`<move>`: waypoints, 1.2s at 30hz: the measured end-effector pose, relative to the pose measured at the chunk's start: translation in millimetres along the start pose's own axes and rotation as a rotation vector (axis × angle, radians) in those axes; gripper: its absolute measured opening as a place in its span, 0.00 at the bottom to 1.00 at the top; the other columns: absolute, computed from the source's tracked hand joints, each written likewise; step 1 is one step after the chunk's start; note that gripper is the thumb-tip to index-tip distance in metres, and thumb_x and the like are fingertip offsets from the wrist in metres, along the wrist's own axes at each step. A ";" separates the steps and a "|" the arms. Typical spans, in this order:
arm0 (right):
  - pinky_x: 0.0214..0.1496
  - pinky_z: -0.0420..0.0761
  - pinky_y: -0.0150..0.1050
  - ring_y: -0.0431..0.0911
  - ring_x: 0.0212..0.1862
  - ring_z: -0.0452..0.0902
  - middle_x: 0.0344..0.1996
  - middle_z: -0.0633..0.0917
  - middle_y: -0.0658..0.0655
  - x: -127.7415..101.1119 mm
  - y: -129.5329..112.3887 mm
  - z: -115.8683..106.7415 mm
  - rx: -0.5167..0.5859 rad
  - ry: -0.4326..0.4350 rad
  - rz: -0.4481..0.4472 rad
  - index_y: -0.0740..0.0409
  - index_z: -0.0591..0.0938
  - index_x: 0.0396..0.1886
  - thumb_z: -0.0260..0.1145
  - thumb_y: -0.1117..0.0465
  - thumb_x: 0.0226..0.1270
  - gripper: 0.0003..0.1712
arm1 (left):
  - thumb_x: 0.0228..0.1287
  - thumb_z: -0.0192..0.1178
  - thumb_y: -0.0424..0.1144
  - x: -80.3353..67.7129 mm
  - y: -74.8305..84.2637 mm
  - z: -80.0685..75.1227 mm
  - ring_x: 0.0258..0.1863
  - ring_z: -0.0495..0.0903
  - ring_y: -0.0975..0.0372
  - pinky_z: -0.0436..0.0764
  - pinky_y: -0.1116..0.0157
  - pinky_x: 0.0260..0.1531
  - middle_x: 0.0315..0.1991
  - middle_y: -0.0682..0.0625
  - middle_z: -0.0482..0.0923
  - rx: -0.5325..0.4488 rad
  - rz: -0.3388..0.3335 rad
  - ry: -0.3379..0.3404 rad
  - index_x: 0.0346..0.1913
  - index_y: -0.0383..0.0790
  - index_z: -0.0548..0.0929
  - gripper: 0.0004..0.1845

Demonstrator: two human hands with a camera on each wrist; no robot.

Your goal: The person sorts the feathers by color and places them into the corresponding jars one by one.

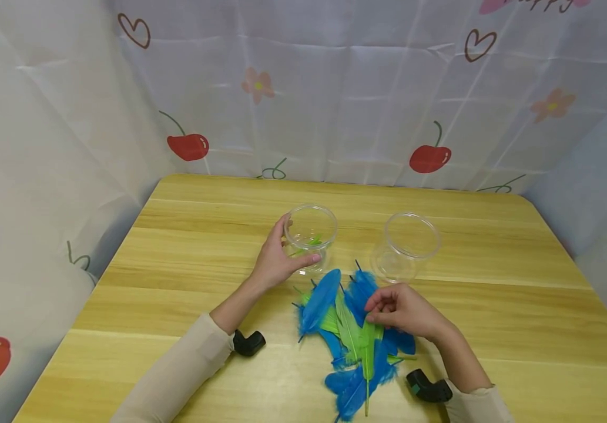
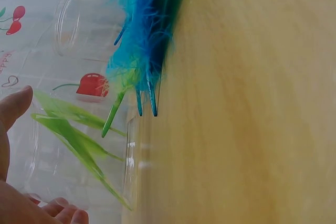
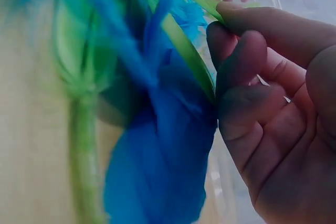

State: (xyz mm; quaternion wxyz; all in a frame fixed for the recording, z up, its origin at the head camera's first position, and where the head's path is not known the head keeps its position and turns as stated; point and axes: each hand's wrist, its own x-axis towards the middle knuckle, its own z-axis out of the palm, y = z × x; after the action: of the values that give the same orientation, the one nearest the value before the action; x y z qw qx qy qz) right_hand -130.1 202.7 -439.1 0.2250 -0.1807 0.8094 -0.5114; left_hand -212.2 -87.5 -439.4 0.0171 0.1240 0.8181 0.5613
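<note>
Left hand (image 1: 274, 262) grips the clear plastic jar holding green feathers (image 1: 310, 238), at 12 o'clock of the blue-and-green feather pile (image 1: 353, 329) on the wooden worktop (image 1: 187, 247). Right hand (image 1: 406, 308) pinches a green feather (image 3: 184, 45) on that pile; an empty clear jar (image 1: 406, 247) stands at the pile's 1 o'clock.

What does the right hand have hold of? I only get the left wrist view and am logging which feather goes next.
Observer: The right hand pinches a green feather at the pile of blue and green feathers.
Operator: Is the second jar filled?
Observer: The right jar looks empty in the head view.
Operator: And the left hand?
Observer: The left hand grips the left jar, which holds green feathers, on the wooden table.
</note>
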 end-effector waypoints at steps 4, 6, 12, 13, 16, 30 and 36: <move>0.22 0.77 0.34 0.39 0.22 0.72 0.26 0.82 0.55 -0.7 -3.1 -4.6 -0.001 -0.023 0.020 0.68 0.84 0.40 0.68 0.64 0.67 0.09 | 0.50 0.78 0.48 0.4 -0.6 0.6 0.69 0.62 0.46 0.67 0.47 0.64 0.73 0.41 0.59 0.002 0.002 0.002 0.78 0.45 0.53 0.57; 0.24 0.79 0.36 0.41 0.23 0.74 0.26 0.82 0.56 -1.2 -5.3 -8.1 -0.006 -0.036 0.015 0.69 0.84 0.41 0.67 0.65 0.68 0.09 | 0.50 0.78 0.49 0.5 -0.6 0.9 0.69 0.62 0.46 0.68 0.48 0.64 0.73 0.41 0.59 0.003 0.001 0.002 0.78 0.45 0.53 0.57; 0.27 0.82 0.40 0.46 0.26 0.77 0.27 0.82 0.59 -6.7 -11.6 -19.3 0.025 -0.028 0.008 0.72 0.84 0.43 0.65 0.66 0.69 0.10 | 0.50 0.77 0.49 0.9 0.4 1.4 0.68 0.63 0.48 0.68 0.48 0.63 0.73 0.42 0.59 0.013 -0.001 -0.004 0.78 0.45 0.52 0.57; 0.27 0.82 0.40 0.46 0.26 0.78 0.27 0.83 0.59 -7.8 -12.1 -21.0 0.037 -0.020 0.004 0.72 0.83 0.43 0.65 0.67 0.69 0.10 | 0.50 0.77 0.49 0.9 0.4 1.4 0.68 0.63 0.47 0.68 0.48 0.63 0.73 0.41 0.59 0.015 0.002 -0.005 0.78 0.44 0.52 0.57; 0.26 0.83 0.41 0.47 0.25 0.78 0.26 0.83 0.59 -11.0 -12.9 -25.6 0.072 0.012 -0.037 0.74 0.83 0.42 0.64 0.69 0.69 0.09 | 0.50 0.77 0.49 0.9 0.0 1.7 0.68 0.63 0.48 0.68 0.48 0.63 0.73 0.41 0.59 0.019 0.002 -0.004 0.78 0.45 0.52 0.57; 0.29 0.84 0.36 0.46 0.26 0.82 0.27 0.85 0.53 -16.2 -14.8 -34.4 0.326 0.212 -0.258 0.71 0.82 0.40 0.59 0.76 0.69 0.06 | 0.50 0.77 0.50 -0.4 -1.4 -0.7 0.68 0.63 0.47 0.68 0.47 0.63 0.73 0.40 0.59 0.011 0.004 0.003 0.78 0.46 0.52 0.57; 0.34 0.84 0.33 0.43 0.29 0.84 0.30 0.86 0.54 -11.1 -23.8 -28.4 0.573 0.343 -0.291 0.61 0.86 0.38 0.56 0.77 0.71 0.14 | 0.50 0.77 0.50 -0.2 -1.8 0.1 0.69 0.62 0.47 0.67 0.47 0.64 0.73 0.41 0.59 0.013 0.007 0.000 0.78 0.45 0.52 0.57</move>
State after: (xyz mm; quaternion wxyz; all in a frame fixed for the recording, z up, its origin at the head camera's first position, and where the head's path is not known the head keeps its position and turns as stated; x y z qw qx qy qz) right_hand -135.0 219.9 -404.9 0.0524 -0.1351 0.6250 -0.7671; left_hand -212.2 -88.1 -441.0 0.0144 0.1270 0.8211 0.5562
